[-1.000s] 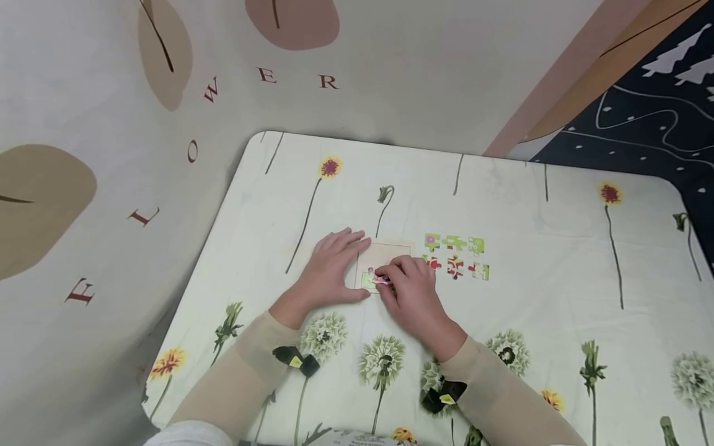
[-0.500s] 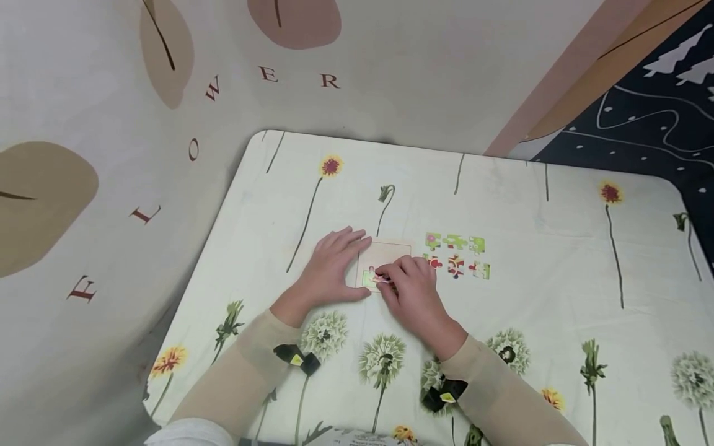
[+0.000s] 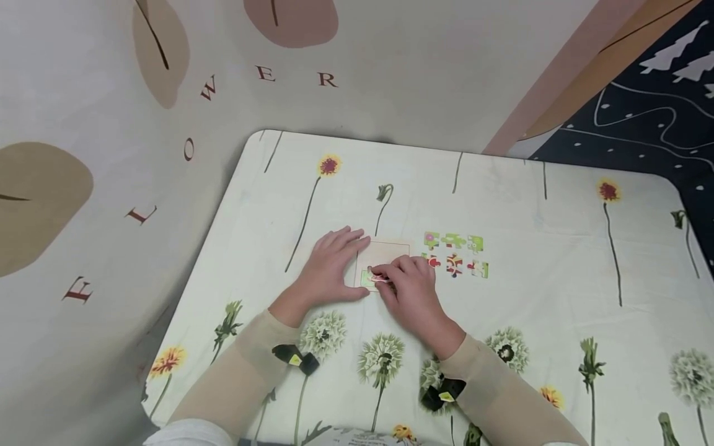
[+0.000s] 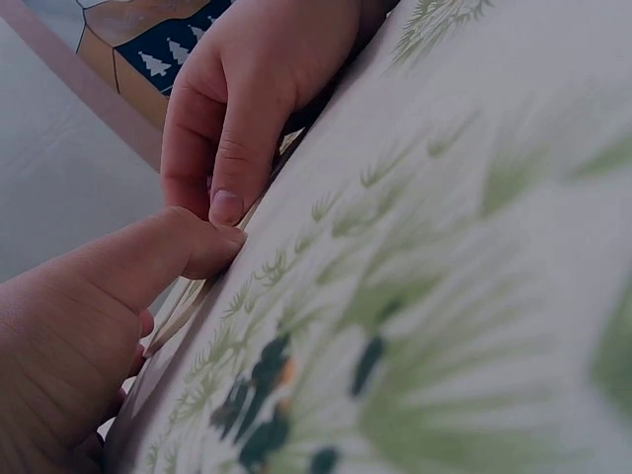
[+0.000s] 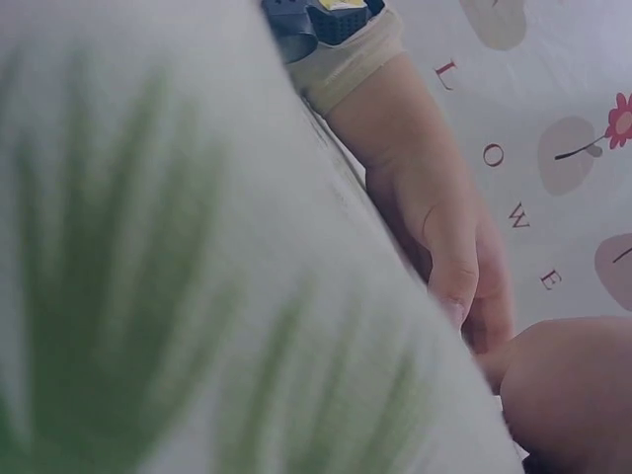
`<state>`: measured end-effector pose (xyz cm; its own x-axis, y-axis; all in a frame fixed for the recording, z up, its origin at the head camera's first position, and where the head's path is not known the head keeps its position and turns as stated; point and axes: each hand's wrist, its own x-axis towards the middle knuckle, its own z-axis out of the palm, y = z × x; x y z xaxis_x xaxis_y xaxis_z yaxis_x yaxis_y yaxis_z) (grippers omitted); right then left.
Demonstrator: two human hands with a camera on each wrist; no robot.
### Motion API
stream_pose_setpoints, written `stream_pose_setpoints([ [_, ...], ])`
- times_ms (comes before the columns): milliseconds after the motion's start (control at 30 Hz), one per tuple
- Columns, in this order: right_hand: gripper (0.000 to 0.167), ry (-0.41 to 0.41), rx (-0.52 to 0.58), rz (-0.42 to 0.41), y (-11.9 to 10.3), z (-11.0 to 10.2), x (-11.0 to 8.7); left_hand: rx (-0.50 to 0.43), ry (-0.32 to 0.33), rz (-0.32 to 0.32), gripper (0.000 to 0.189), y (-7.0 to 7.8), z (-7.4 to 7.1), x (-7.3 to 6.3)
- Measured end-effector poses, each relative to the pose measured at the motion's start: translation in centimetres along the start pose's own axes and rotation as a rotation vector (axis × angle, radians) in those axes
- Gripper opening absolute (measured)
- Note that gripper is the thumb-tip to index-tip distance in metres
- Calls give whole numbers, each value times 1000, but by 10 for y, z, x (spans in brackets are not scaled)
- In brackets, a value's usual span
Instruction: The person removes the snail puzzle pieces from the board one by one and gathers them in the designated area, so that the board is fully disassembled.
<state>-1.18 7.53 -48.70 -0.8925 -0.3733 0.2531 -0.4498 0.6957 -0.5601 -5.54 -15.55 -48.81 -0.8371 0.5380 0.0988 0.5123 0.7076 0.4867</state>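
A small pale puzzle board [image 3: 385, 249] lies flat on the table. A light green puzzle piece [image 3: 365, 278] sits in its near left corner. Fairly straight and spread, the left hand [image 3: 334, 266] rests along the board's left side, its fingertips at the far left corner and its thumb at the near edge. The right hand [image 3: 414, 294] pinches another puzzle piece [image 3: 380, 278], small and partly pinkish, over the near part of the board, just right of the green piece. Its fingers hide much of that piece. In the left wrist view, the right thumb [image 4: 227, 205] is close to the left thumb [image 4: 222, 252].
Right of the board, several loose puzzle pieces [image 3: 454, 265] lie in two rows, green ones farther away and red-and-green ones nearer. The tablecloth [image 3: 535, 260] is white with printed flowers. A curtain [image 3: 424, 80] with printed letters hangs behind the table.
The right fingertips have shifted slightly left over the board with the pinched puzzle piece, closer to the green piece. The left hand stays in place.
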Motion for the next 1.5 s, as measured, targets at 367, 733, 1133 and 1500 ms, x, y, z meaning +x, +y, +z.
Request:
stream_pose_setpoints([
  [367,24,-72,81,149,-9,-2,4,1,-8,-11,103,-1,0,0],
  [733,24,-27,77,102,-7,1,1,12,-12,-10,102,-1,1,1],
  [1133,32,40,119,-10,-1,3,1,16,-21,-17,101,0,0,1],
  [1500,36,50,191,-8,0,5,2,25,-18,-14,100,0,0,1],
])
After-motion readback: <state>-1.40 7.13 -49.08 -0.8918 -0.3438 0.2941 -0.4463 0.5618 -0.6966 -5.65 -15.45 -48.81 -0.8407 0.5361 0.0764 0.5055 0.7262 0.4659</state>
